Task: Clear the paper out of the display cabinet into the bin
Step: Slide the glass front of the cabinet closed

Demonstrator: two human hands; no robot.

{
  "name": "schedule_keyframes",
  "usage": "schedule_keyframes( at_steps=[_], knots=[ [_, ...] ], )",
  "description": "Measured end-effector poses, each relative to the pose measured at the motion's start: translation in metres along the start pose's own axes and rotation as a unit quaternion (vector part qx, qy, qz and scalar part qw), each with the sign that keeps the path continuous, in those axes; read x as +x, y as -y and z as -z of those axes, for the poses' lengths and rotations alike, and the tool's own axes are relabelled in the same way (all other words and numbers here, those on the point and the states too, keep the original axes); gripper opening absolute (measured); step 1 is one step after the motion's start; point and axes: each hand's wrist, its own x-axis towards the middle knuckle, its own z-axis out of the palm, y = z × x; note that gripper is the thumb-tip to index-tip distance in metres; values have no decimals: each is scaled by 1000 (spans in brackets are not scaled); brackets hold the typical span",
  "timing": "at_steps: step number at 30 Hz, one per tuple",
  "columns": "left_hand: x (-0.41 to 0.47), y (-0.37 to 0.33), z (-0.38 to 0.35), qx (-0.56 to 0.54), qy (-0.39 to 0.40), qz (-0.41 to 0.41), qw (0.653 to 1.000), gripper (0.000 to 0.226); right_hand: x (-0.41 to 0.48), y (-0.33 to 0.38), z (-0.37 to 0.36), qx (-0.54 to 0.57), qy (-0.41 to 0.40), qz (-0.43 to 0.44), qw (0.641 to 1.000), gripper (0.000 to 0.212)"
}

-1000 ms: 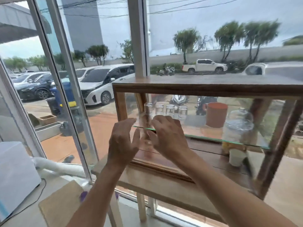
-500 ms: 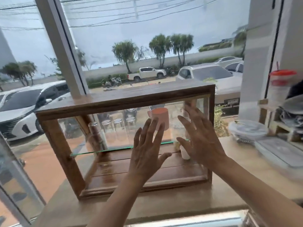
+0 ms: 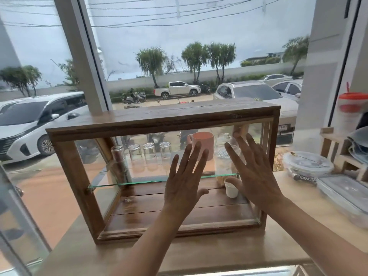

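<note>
A wooden display cabinet (image 3: 159,118) with glass sides stands on a light counter in front of a window. My left hand (image 3: 184,184) and my right hand (image 3: 253,176) are spread flat, fingers apart, against its front glass pane on the right half. Inside, a glass shelf (image 3: 123,184) carries several upturned glasses (image 3: 150,156), a pink mug (image 3: 205,140) and a clear jar (image 3: 223,162). A small white paper cup (image 3: 231,189) sits on the wooden floor of the cabinet under the shelf, beside my right thumb. I see no bin.
To the right on the counter lie a round lidded tub (image 3: 306,166) and a flat clear box (image 3: 342,196), with a wooden rack (image 3: 336,152) and a red-lidded tumbler (image 3: 350,112) behind. A window post (image 3: 87,62) rises behind the cabinet's left end.
The view has swung left to right, bringing the whole cabinet into centre. Both hands slid rightward along the front glass, from the left end to the right half, fingers spreading wider.
</note>
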Motion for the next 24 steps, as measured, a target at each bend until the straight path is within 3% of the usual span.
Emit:
schedule_keyframes(
  at_steps=[24],
  knots=[
    [-77,182,21,89,31,35,995,120,48,184,-36,-19,12,39,999,111]
  ],
)
